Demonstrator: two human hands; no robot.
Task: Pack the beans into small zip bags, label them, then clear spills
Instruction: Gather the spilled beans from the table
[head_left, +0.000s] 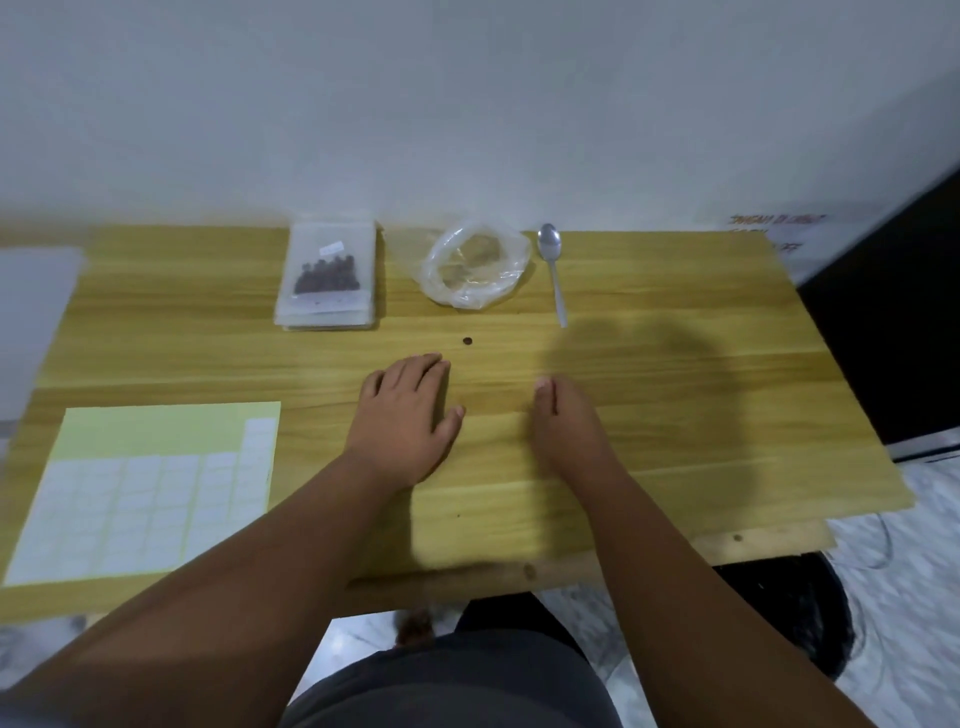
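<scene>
While the left hand (410, 410) lies flat on the worktop (675, 415) with its fingers released, the right hand (563, 421) stands on edge beside it, relaxed and grasping nothing. A stray bean (467, 341) lies just beyond the left fingertips. Along the far edge sit the filled zip bags (328, 275), a crumpled plastic bag (475, 265) and a spoon (553, 270). A label sheet (145, 493) occupies the near left corner.

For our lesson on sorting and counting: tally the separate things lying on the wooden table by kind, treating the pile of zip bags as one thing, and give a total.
Stack of zip bags: 1
Clear plastic bag: 1
Metal spoon: 1
Loose bean: 1
Label sheet: 1
Total: 5
</scene>
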